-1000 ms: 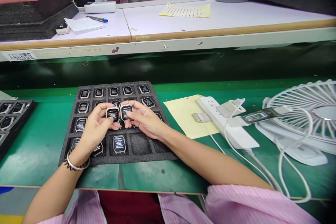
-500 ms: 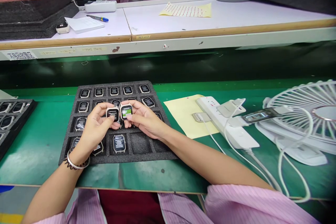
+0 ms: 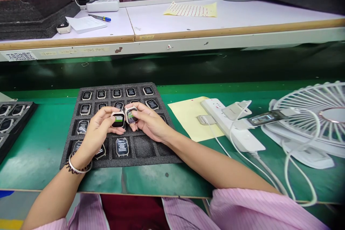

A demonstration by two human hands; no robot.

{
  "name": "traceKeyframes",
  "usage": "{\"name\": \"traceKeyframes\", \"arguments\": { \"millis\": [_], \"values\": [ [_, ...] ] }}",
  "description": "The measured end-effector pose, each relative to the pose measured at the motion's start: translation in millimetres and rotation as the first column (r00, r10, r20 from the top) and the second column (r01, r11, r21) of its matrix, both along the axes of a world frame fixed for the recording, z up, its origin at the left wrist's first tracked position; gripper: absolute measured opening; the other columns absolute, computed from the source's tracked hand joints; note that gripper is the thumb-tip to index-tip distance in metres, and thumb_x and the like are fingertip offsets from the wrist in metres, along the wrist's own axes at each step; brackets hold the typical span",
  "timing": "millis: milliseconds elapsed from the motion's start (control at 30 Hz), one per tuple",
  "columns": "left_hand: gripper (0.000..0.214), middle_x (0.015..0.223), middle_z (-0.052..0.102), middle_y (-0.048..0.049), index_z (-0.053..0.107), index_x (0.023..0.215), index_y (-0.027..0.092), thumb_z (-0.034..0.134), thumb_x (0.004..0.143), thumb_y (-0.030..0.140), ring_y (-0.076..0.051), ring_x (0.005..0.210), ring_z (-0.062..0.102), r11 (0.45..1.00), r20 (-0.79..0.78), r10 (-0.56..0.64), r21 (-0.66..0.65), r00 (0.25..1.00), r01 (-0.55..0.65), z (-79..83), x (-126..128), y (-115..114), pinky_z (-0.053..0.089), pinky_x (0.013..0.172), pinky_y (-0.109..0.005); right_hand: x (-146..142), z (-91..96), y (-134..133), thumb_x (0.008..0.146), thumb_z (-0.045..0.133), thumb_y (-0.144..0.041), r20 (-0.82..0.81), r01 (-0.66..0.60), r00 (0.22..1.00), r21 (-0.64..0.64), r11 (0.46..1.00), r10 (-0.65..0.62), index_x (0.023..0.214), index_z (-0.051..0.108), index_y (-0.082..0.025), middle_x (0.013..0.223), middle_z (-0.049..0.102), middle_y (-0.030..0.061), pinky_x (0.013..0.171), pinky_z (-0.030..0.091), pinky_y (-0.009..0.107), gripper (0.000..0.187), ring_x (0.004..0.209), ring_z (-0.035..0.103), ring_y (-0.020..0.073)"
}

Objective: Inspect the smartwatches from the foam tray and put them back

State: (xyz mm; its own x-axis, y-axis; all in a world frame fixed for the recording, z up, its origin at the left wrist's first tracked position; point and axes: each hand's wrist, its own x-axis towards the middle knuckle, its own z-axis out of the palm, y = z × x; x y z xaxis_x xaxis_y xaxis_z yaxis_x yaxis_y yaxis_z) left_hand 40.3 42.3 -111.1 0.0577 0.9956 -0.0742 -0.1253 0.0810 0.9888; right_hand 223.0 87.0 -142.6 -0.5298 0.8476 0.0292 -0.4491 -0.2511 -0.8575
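Observation:
My left hand (image 3: 101, 127) holds a strapless smartwatch (image 3: 118, 119) by its edges, with the thumb at the upper left of its screen. A green band shows on that screen. Right beside it, a second smartwatch (image 3: 131, 115) is gripped in my right hand (image 3: 149, 122), whose thumb lies over the right part of its lit screen. Both watches are held above a dark grey foam tray (image 3: 107, 163). Several similar watches sit face up in its pockets, including one watch (image 3: 122, 147) in the front row. My hands hide some middle pockets.
To the right lie a yellow sheet (image 3: 185, 118), a white power strip (image 3: 215, 106) with chargers and cables, and a white fan (image 3: 318, 115). Another watch tray (image 3: 16, 125) stands at left. Behind, a raised shelf (image 3: 151, 25) holds foam stacks and a pen; a person is beyond it.
The left watch's screen went from white text on black to showing a green band. My left thumb moved up toward its upper left, and the right thumb shifted slightly up on its watch.

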Motion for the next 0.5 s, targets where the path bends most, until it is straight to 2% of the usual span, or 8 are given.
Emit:
{"name": "traceKeyframes", "arguments": {
  "millis": [233,500],
  "values": [
    [0.026,0.094,0.07,-0.0001,0.061,0.102,0.018,0.065,0.077,0.023,-0.017,0.06,0.074,1.0,-0.005,-0.008,0.006,1.0,0.008,-0.5,0.1,-1.1,0.065,0.062,-0.03,1.6,-3.3,-0.4,0.079,0.081,-0.029,0.028,0.003,1.0,0.052,0.999,-0.005,0.107,0.062,-0.021,0.083,0.063,-0.0034,0.052,0.046,0.021,0.035,0.054,0.056,0.0076],
    [0.026,0.096,0.07,-0.0007,0.061,0.101,0.017,0.065,0.076,0.023,-0.016,0.06,0.074,1.0,-0.025,-0.003,0.02,1.0,0.004,-0.7,0.8,-0.6,0.065,0.062,-0.029,0.9,-0.3,-1.1,0.077,0.08,-0.025,0.045,0.01,0.999,0.058,0.998,-0.013,0.106,0.062,-0.02,0.082,0.062,-0.004,0.052,0.044,0.021,0.035,0.054,0.055,0.0076]
  ]
}}
